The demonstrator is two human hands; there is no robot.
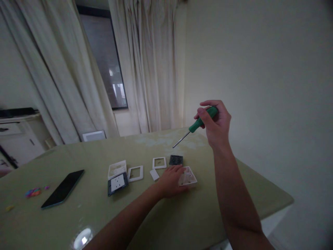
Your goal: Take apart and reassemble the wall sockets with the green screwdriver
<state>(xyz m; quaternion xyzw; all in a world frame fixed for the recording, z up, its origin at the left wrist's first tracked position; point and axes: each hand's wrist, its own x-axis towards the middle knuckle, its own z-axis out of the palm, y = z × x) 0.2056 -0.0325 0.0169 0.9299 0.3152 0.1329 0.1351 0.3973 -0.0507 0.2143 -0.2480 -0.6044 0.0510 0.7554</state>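
Note:
My right hand [217, 121] is raised above the table, its fingers wrapped round the green handle of a screwdriver [198, 124]. The metal shaft slants down to the left, its tip in the air above the table. Low on the tabletop, my left hand [170, 180] grips a white socket back box [188, 177] from its left side, fingers at the far edge and thumb at the near one. Just beyond those fingers lies a dark switch module [176, 160]. A white frame [159, 163] and a small white plate [154, 175] rest left of it.
Further left are another white back box [117, 169], a socket module [118, 184] and a second white frame [135, 173]. A black tablet [63, 189], small colourful pieces [33, 192] and a shiny round object [83, 238] also lie on the green table [101, 222].

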